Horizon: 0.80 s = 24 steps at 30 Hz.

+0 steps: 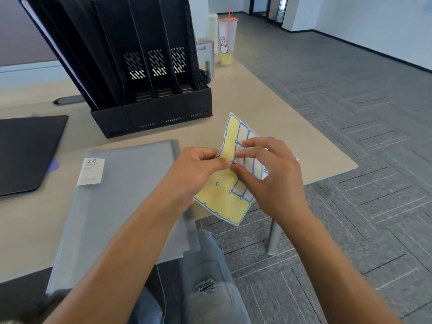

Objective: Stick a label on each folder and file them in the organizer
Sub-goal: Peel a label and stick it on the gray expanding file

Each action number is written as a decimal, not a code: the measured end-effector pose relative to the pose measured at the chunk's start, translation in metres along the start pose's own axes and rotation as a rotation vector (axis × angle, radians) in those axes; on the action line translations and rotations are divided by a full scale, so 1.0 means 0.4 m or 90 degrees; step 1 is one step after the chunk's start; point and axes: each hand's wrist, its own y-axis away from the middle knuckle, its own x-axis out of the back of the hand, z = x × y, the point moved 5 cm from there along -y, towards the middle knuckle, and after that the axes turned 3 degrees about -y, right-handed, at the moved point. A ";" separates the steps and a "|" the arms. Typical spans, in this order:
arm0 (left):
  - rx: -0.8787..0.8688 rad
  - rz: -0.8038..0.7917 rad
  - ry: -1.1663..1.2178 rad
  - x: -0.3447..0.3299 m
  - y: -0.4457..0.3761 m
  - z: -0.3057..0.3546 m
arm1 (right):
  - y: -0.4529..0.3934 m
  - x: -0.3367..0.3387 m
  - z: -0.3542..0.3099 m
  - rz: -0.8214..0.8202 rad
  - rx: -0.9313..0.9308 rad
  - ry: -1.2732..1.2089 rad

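Note:
A yellow label sheet (224, 195) with blue-outlined white labels hangs in the air over the table's right front edge. My left hand (198, 169) pinches the sheet near its middle. My right hand (268, 167) holds the sheet from the right, thumb and forefinger pinching at a label by the left fingertips. A grey folder (131, 197) with a white "20" sticker (91, 171) lies flat on the table under my left forearm. The black organizer (152, 118) stands behind it, with dark folders leaning in its left slots.
A black folder (25, 150) lies at the left on the beige table (280, 127). A plastic cup with a red straw (226, 40) stands behind the organizer. My knees in jeans show below the table edge. Grey carpet lies to the right.

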 end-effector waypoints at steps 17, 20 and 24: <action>-0.021 -0.004 -0.066 0.013 0.008 -0.010 | 0.009 -0.010 -0.025 0.025 0.159 0.136; -0.028 -0.001 -0.066 0.012 0.003 -0.014 | 0.010 -0.010 -0.026 0.034 0.167 0.143; -0.048 0.007 -0.076 0.010 0.000 -0.014 | 0.012 -0.009 -0.029 0.027 0.161 0.133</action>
